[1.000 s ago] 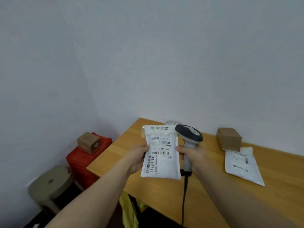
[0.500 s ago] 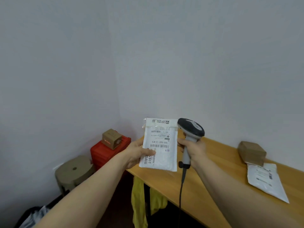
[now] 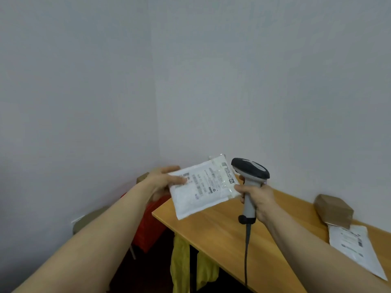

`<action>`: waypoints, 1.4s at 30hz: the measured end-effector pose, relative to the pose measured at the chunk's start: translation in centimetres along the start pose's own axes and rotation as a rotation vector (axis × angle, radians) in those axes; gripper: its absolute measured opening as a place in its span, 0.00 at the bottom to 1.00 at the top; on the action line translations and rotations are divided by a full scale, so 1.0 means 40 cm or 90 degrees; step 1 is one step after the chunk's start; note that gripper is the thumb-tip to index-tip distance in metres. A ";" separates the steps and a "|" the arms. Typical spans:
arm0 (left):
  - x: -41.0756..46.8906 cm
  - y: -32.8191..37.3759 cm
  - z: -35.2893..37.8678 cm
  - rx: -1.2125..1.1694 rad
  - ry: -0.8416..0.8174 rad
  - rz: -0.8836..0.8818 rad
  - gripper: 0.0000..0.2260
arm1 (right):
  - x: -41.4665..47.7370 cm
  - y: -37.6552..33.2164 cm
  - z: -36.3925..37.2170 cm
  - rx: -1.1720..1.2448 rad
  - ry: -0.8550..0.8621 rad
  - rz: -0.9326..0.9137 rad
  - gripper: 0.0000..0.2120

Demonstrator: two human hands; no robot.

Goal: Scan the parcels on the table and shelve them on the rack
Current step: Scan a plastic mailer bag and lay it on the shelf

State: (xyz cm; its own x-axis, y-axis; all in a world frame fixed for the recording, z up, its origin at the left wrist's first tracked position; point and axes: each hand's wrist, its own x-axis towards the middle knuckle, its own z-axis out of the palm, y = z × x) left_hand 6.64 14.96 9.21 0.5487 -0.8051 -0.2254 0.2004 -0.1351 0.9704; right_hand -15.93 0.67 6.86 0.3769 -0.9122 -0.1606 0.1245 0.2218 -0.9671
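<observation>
My left hand [image 3: 164, 180] grips a white padded parcel [image 3: 202, 187] by its left end, label side up and tilted, above the left corner of the wooden table [image 3: 222, 227]. My right hand [image 3: 257, 200] holds the grey and black barcode scanner [image 3: 249, 178] by its handle just right of the parcel, its cable hanging down. On the table at the right lie a brown cardboard box [image 3: 334, 210] and a flat white mailer [image 3: 357, 250]. No rack is in view.
White walls meet in a corner behind the table. Left of the table stand a red crate [image 3: 148, 227] and a round stool [image 3: 91, 218], partly hidden by my left arm. Yellow cloth [image 3: 182, 263] hangs under the table.
My left hand has turned the parcel from upright to nearly flat and slanted. The view has swung left and up, so the table now sits lower right.
</observation>
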 end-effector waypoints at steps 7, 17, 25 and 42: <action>-0.031 -0.066 0.044 -0.142 -0.089 -0.123 0.23 | 0.019 -0.010 0.045 0.167 0.054 0.002 0.16; -0.004 -0.076 0.182 -0.421 -0.018 -0.053 0.05 | 0.017 0.021 0.067 0.097 0.059 0.006 0.14; 0.030 -0.037 0.167 -0.289 0.055 -0.013 0.09 | -0.004 -0.007 0.031 -0.129 -0.041 -0.077 0.12; 0.126 -0.059 0.027 -0.020 0.281 0.025 0.08 | -0.060 -0.062 0.038 -0.279 -0.256 -0.028 0.10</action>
State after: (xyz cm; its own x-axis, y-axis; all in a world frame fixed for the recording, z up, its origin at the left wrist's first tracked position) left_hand 8.07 10.60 5.87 0.8492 -0.4843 -0.2106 0.1930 -0.0866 0.9774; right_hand -15.74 2.86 9.96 0.7085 -0.6965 -0.1137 -0.2102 -0.0545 -0.9761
